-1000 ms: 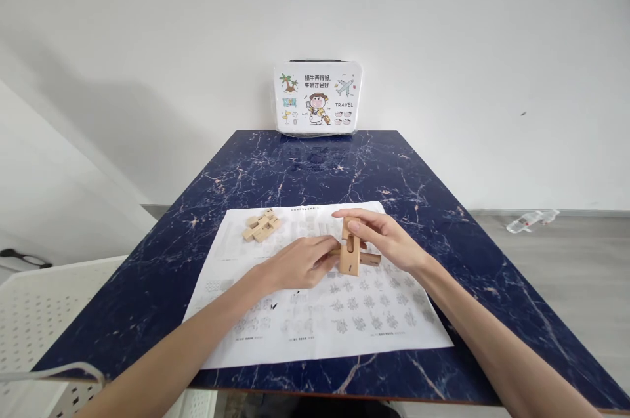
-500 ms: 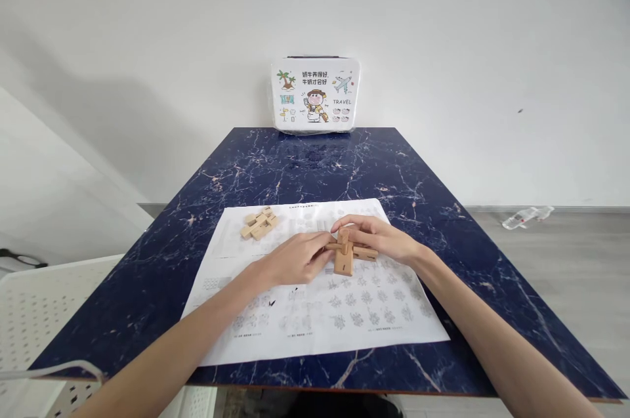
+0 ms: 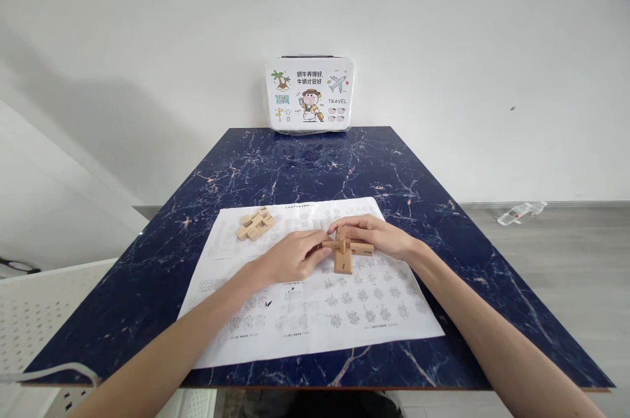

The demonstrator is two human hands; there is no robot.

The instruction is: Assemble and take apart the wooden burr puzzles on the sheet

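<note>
A wooden interlocking puzzle (image 3: 343, 263) of crossed brown pieces sits between my hands, above the right part of a printed instruction sheet (image 3: 236, 296). My left hand (image 3: 295, 256) pinches the end of its left piece between thumb and fingers. From the right, my right hand (image 3: 377, 234) curls its fingers over the back and right side of the puzzle. Some of the fingertips are hidden behind the wood. A second cluster of paler wooden pieces (image 3: 254, 225), fitted together, lies at the sheet's upper left.
The sheet lies on a dark blue marbled table (image 3: 315, 172). A white case with cartoon prints (image 3: 310, 96) stands at the far edge against the wall. At left is a white perforated surface (image 3: 34, 319) with a white cable (image 3: 63, 371). A clear plastic bottle (image 3: 522, 212) lies on the floor.
The view has shifted slightly. The left piece of the puzzle now shows more plainly between my left fingers, and my hands otherwise keep nearly the same hold.
</note>
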